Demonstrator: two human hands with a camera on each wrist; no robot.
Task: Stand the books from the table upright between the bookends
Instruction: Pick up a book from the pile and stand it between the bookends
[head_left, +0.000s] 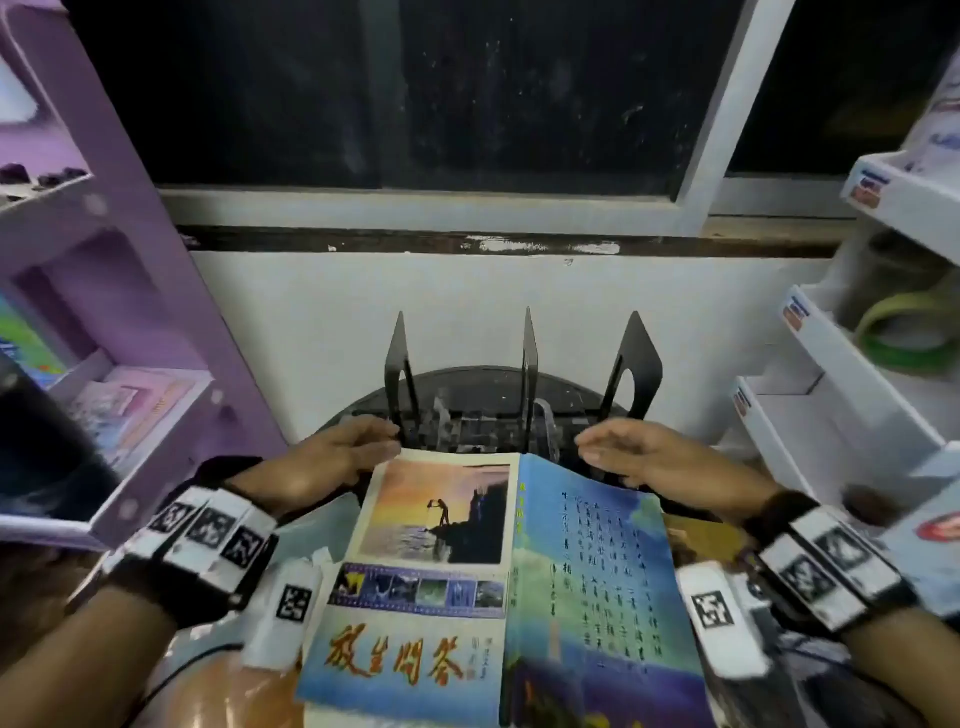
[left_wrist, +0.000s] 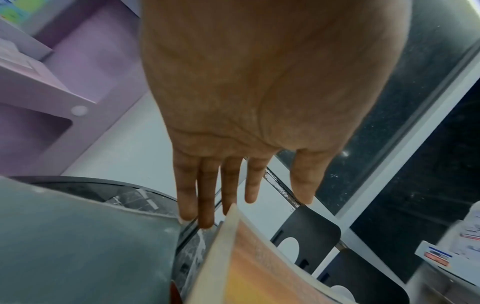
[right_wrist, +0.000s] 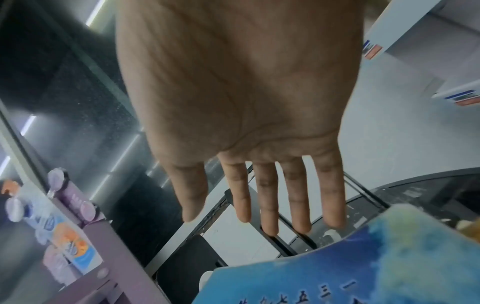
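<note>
A paperback book (head_left: 498, 571) lies opened face down on the table, its sunset front cover to the left and blue back cover to the right, spine up the middle. My left hand (head_left: 382, 439) hovers open at its far left corner, fingers straight (left_wrist: 249, 197) beside the book's edge (left_wrist: 254, 257); whether they touch it is unclear. My right hand (head_left: 589, 447) is open over the far right corner, fingers spread (right_wrist: 244, 218) above the blue cover (right_wrist: 337, 267). Three black metal bookends (head_left: 400, 374) (head_left: 529, 374) (head_left: 636, 369) stand upright behind, with nothing between them.
The bookends stand on a round dark glass table (head_left: 467, 376) against a white wall under a window. A purple shelf unit (head_left: 130, 312) crowds the left, white shelves (head_left: 841, 374) the right. Other flat books (head_left: 701, 540) lie under the open one.
</note>
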